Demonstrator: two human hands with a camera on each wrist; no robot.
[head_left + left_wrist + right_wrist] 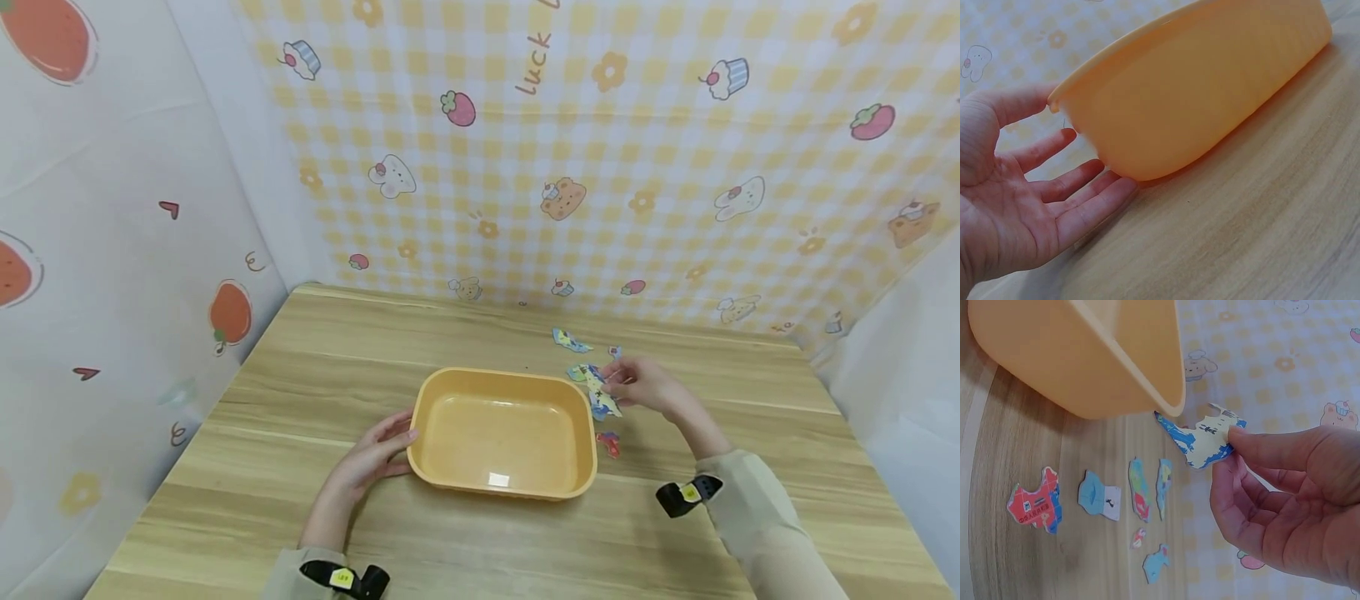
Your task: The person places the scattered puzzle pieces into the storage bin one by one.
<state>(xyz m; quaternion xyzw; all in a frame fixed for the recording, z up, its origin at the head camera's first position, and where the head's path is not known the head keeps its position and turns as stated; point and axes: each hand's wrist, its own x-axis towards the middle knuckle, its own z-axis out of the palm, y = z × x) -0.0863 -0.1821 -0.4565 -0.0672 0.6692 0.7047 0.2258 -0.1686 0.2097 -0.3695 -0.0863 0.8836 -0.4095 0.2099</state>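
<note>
A yellow plastic basin [498, 429] stands on the wooden table, and nothing lies inside it. At its left end is my left hand [367, 458], thumb at the rim and the extended fingers [1100, 203] against the outer wall. My right hand [647, 385] is just past the basin's right end. Between thumb and fingers it pinches a flat, irregular map-shaped puzzle piece [1210, 439], cream and blue with dark print. Below it on the table lie a red piece [1036, 503], a light-blue and white piece [1099, 495] and several smaller blue, green or red pieces.
The wooden table [337, 350] backs onto a yellow-checked cloth [495, 167] with cartoon prints. A white printed cloth [135, 267] hangs on the left side. One bluish-yellow piece [572, 340] lies farther back, behind the basin's right corner.
</note>
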